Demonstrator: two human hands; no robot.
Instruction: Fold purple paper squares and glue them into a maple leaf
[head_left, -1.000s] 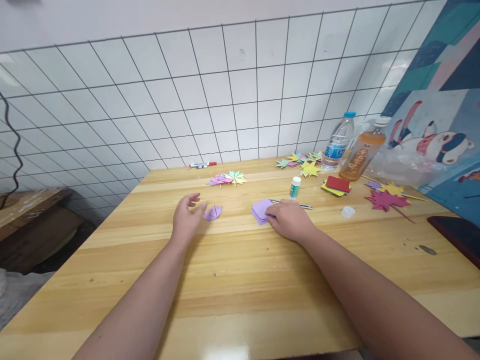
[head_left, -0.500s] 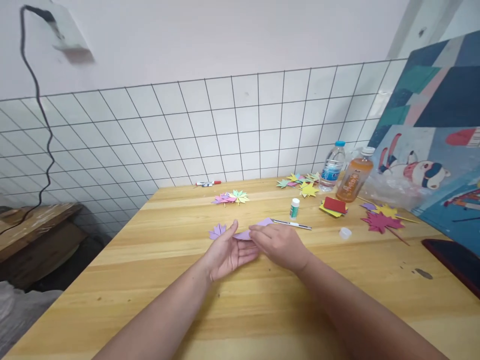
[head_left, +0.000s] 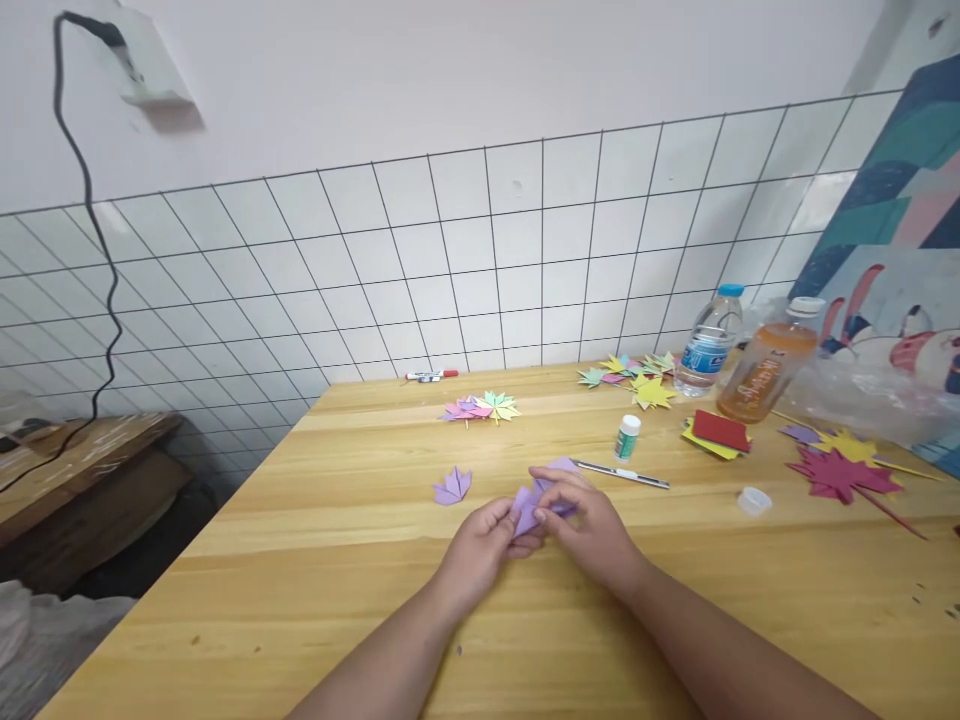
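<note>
Between my hands is a folded piece of purple paper (head_left: 526, 511), held above the table. My left hand (head_left: 489, 545) is closed on its left side, thumb on top and fingers beneath. With thumb and fingers, my right hand (head_left: 589, 525) pinches the paper from the right and partly covers it. More purple paper (head_left: 562, 464) shows behind the right fingers. A folded purple paper leaf (head_left: 453, 486) lies on the table to the left. Just beyond my right hand are a utility knife (head_left: 622, 473) and a glue stick (head_left: 628, 438) standing upright.
Paper leaves (head_left: 480, 407) and markers (head_left: 432, 376) lie toward the back. At right stand a water bottle (head_left: 709, 345) and an orange drink bottle (head_left: 769, 365), near stacked paper (head_left: 718, 433), a clear cap (head_left: 754, 501) and a dark red leaf (head_left: 840, 474). Tiled wall (head_left: 420, 260) bounds the table.
My left hand has gone from an open palm under the paper to a grip on its edge. My right fingers have shifted onto the paper's folds. The view has turned slightly left.
</note>
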